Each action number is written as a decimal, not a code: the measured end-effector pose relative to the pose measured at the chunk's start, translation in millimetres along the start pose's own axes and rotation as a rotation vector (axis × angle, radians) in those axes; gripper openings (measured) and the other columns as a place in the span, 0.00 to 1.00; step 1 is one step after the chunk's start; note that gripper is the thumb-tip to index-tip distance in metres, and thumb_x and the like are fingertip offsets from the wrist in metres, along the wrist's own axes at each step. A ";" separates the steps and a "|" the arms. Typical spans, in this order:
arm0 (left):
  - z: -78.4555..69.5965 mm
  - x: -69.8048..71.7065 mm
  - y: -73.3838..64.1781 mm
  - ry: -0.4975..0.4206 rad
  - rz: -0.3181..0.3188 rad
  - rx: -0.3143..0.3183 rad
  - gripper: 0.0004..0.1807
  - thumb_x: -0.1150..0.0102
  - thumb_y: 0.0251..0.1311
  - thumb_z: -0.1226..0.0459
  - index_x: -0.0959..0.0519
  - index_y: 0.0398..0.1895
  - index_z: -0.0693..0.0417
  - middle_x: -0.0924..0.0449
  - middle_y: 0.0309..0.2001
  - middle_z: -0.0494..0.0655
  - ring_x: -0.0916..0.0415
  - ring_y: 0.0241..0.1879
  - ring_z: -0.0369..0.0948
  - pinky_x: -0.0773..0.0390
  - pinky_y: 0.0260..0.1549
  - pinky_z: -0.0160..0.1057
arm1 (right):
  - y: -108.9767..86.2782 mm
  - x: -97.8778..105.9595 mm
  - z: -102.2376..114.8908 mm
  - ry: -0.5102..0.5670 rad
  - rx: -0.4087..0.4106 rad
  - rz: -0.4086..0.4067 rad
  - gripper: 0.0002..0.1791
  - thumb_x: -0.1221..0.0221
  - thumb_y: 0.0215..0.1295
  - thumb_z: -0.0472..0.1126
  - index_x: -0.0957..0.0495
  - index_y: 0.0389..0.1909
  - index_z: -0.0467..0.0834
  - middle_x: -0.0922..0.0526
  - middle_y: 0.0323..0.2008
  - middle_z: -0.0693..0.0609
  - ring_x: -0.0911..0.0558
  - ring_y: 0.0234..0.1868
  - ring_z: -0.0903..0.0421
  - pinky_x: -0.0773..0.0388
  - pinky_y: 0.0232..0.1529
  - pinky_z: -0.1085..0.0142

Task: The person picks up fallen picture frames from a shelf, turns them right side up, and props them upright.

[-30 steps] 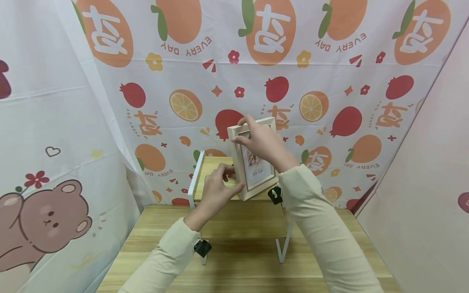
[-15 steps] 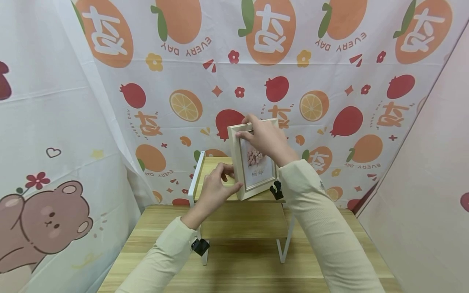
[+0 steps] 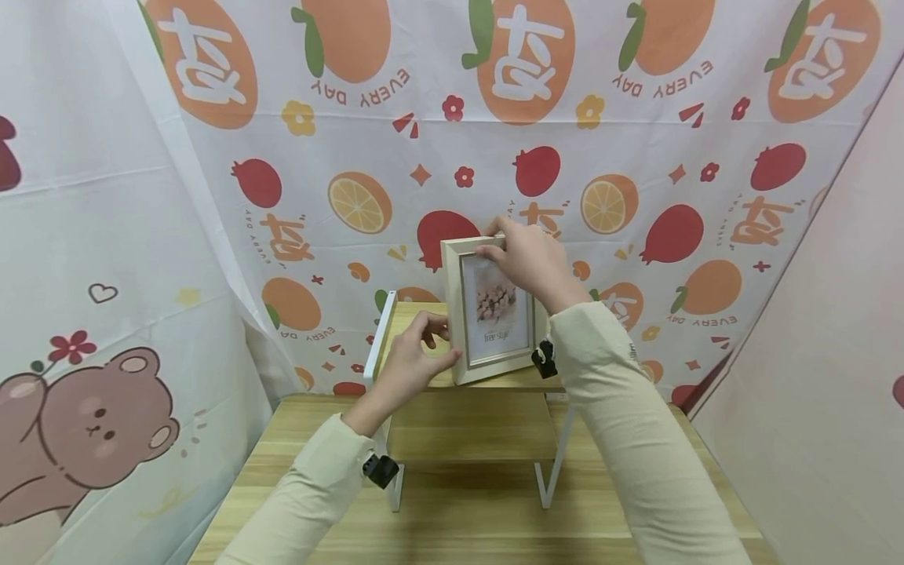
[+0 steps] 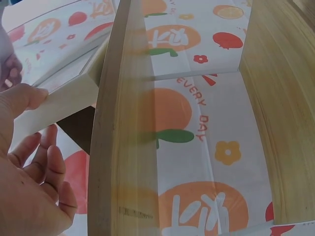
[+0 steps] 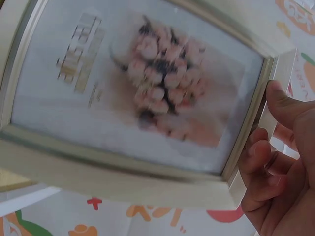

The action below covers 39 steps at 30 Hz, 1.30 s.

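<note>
A cream picture frame [image 3: 455, 329] with a pink flower print stands nearly upright, slightly tilted, over the top board of a small wooden shelf [image 3: 413, 314] with white metal legs. My right hand [image 3: 530, 263] pinches its top edge, thumb on the front and fingers behind, also visible in the right wrist view. My left hand [image 3: 413, 353] pinches the lower left side between thumb and fingers. In the left wrist view, a dark piece shows behind the frame, beside the board's edge. Whether the frame's bottom touches the board I cannot tell.
The shelf has a lower board [image 3: 466, 424] and stands on a wooden table [image 3: 282, 471]. A fruit-print cloth [image 3: 424, 141] hangs close behind it. Plain and bear-print cloths hang at the sides.
The picture frame has turned to face me more squarely, its top swinging slightly right. My right hand has moved right along with it; my left hand has shifted slightly left.
</note>
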<state>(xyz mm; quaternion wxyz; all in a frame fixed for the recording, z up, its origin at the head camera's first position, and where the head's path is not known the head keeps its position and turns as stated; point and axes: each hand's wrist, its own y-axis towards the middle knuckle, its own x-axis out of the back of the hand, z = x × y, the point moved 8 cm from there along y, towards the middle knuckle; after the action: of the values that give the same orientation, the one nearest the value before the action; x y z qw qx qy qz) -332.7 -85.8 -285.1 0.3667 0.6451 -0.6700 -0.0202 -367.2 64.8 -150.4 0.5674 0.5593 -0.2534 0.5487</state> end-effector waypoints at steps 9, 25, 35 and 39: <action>7.3 1.8 2.5 -0.030 0.071 0.083 0.24 0.34 0.55 0.68 0.29 0.55 0.59 0.22 0.44 0.54 0.30 0.41 0.46 0.30 0.42 0.39 | 0.8 8.1 -23.7 0.010 -0.038 -0.012 0.17 0.42 0.67 0.54 0.25 0.52 0.52 0.18 0.39 0.48 0.22 0.37 0.50 0.29 0.33 0.59; 16.1 4.9 11.1 -0.021 0.120 0.067 0.25 0.36 0.59 0.66 0.30 0.58 0.61 0.23 0.47 0.57 0.30 0.43 0.47 0.31 0.43 0.40 | -2.0 11.4 -51.6 0.041 -0.048 -0.003 0.16 0.45 0.70 0.47 0.25 0.56 0.49 0.18 0.51 0.44 0.20 0.42 0.48 0.27 0.38 0.57; 15.3 9.1 16.1 -0.020 0.149 0.078 0.25 0.39 0.61 0.65 0.30 0.61 0.61 0.24 0.49 0.56 0.29 0.45 0.48 0.31 0.45 0.41 | -4.1 11.7 -58.0 0.059 -0.022 0.016 0.18 0.48 0.72 0.45 0.27 0.61 0.51 0.21 0.58 0.42 0.20 0.48 0.47 0.28 0.38 0.57; 16.5 10.4 16.8 -0.001 0.158 0.079 0.25 0.39 0.62 0.64 0.31 0.62 0.60 0.24 0.49 0.56 0.29 0.44 0.47 0.31 0.45 0.41 | -5.2 10.6 -59.0 0.062 -0.016 0.012 0.19 0.49 0.73 0.44 0.28 0.63 0.53 0.19 0.55 0.41 0.21 0.36 0.49 0.31 0.30 0.62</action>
<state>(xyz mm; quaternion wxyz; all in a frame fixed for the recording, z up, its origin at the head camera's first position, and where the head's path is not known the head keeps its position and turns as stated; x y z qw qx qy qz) -354.5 -99.6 -283.9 0.3411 0.6042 -0.7193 0.0351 -378.9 123.4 -157.3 0.5760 0.5358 -0.2435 0.5673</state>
